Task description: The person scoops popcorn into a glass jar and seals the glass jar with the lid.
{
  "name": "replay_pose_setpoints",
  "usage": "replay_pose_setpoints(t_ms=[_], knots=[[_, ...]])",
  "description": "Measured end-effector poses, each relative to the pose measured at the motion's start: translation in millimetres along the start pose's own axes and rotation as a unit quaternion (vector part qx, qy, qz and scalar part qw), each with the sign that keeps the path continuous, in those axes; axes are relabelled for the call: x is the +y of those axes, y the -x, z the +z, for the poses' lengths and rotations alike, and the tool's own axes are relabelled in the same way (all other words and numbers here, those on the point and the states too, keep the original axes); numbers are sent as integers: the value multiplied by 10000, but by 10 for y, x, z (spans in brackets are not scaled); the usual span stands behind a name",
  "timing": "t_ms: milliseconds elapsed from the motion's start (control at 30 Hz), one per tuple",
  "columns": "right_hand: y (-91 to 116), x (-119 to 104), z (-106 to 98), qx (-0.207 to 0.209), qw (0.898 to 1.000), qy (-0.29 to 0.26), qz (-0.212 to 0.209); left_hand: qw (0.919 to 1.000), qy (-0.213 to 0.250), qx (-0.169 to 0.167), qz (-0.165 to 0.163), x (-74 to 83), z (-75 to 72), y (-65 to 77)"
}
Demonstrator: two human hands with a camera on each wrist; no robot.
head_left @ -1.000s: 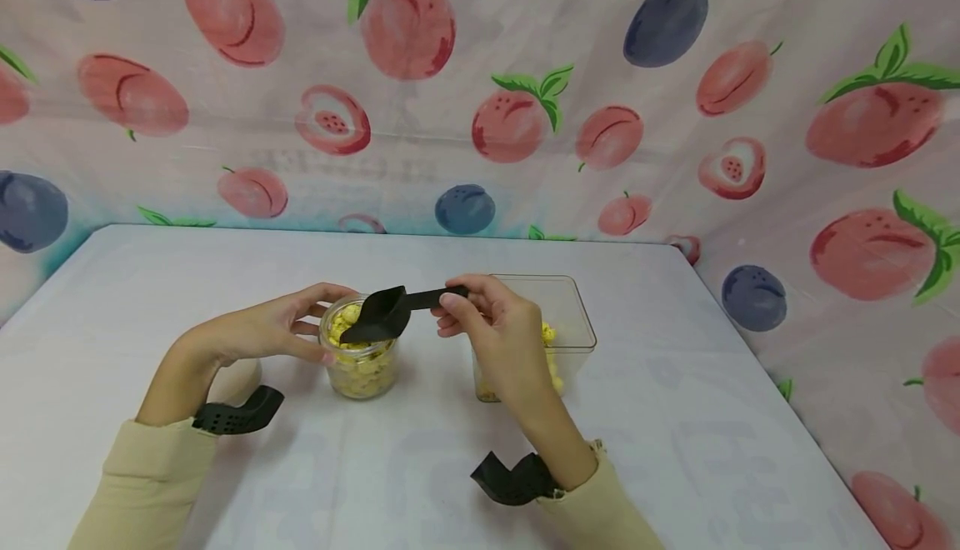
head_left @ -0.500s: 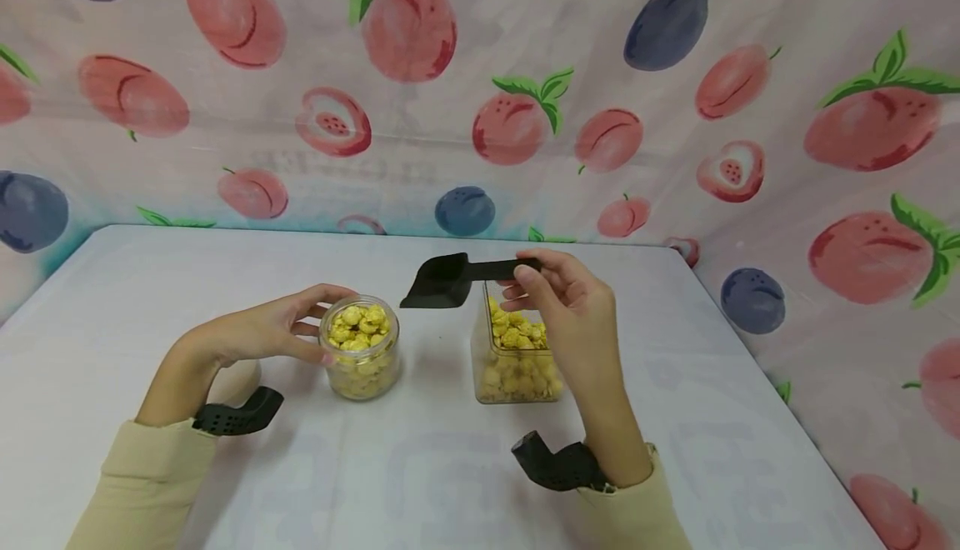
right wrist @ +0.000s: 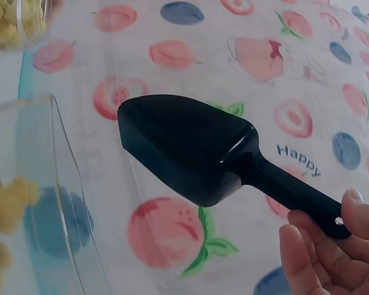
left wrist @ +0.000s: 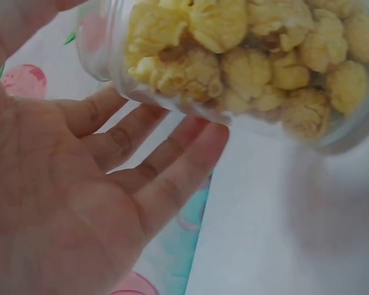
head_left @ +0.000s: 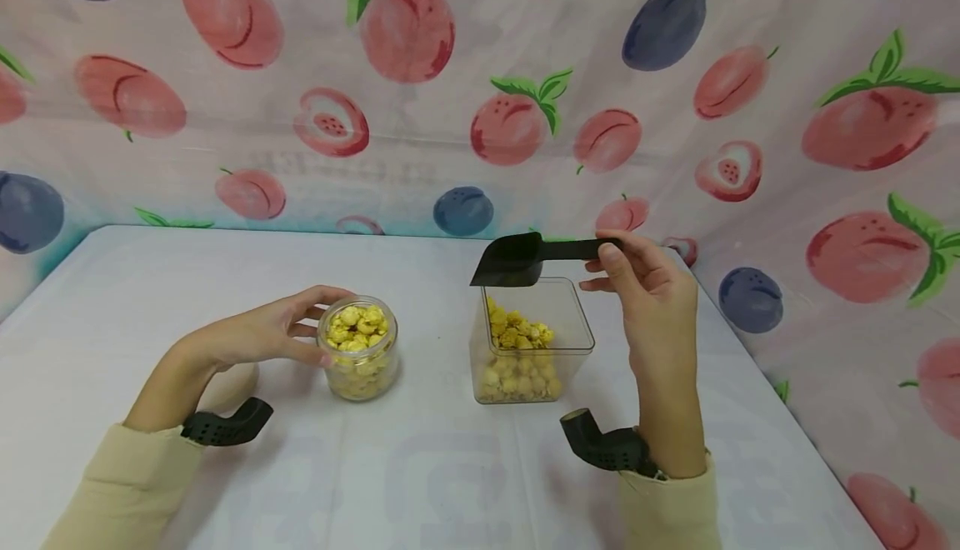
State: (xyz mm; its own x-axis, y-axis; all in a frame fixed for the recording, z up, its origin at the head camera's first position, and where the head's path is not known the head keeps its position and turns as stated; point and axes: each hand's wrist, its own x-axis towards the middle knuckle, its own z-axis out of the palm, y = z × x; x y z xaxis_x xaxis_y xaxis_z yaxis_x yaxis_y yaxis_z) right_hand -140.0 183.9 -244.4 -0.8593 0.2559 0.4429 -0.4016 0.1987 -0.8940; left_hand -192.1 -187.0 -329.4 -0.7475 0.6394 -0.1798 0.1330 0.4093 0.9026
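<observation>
My left hand (head_left: 277, 329) holds a clear round jar (head_left: 363, 377) on the table, thumb at its near side and fingers round the far side. Yellow popcorn (left wrist: 246, 67) fills much of it. Between thumb and fingers, my right hand (head_left: 656, 292) pinches the handle end of a black scoop (head_left: 513, 260). The scoop lies roughly level above the back of a clear square container (head_left: 553, 352), its pointed tip to the left. No popcorn shows in the scoop. Inside the container, more popcorn (head_left: 517, 332) is heaped toward the left.
A pale rounded object (head_left: 231, 387) sits behind the left wrist, partly hidden. White cloth covers the table (head_left: 420, 467), and a fruit-print curtain (head_left: 420, 158) rises along its back and right edges. Both wrists wear black camera mounts.
My right hand has carried the scoop from over the jar rightward and up to above the square container. The left hand has stayed on the jar.
</observation>
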Motion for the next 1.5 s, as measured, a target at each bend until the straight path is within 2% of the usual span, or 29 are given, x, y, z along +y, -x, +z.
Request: replay_pose_setpoints(t_ms=[167, 267, 400, 500, 600, 700, 800, 967, 1133, 1333, 1500], knots=[[-54, 50, -118, 160, 9999, -20, 27, 9997, 84, 188, 106, -46, 33, 28], [-89, 86, -181, 222, 9997, -31, -20, 9991, 181, 383, 41, -70, 68, 63], [-127, 123, -256, 217, 9996, 144, 57, 9974, 257, 658, 172, -109, 125, 101], [-151, 149, -306, 84, 9987, 446, 215, 9953, 275, 874, 305, -148, 172, 118], [-167, 175, -346, -88, 9963, 796, 317, 9929, 386, 1115, 157, -158, 232, 143], [-172, 198, -374, -270, 9903, 1323, 320, 9903, 381, 1331, 97, -143, 295, 171], [-176, 228, -386, -360, 9831, 1781, 234, 9881, 284, 1495, 215, -150, 331, 192], [-189, 279, -375, -314, 9733, 2270, 110, 9849, 318, 1659, 374, -165, 374, 204], [-197, 311, -362, -584, 9613, 2690, 121, 9825, 464, 1738, 484, -144, 420, 214], [-219, 363, -356, -929, 9577, 2719, 172, 9810, 529, 1822, 412, -135, 450, 232], [-223, 408, -356, -994, 9570, 2723, -74, 9802, 443, 1908, 299, -141, 465, 249]])
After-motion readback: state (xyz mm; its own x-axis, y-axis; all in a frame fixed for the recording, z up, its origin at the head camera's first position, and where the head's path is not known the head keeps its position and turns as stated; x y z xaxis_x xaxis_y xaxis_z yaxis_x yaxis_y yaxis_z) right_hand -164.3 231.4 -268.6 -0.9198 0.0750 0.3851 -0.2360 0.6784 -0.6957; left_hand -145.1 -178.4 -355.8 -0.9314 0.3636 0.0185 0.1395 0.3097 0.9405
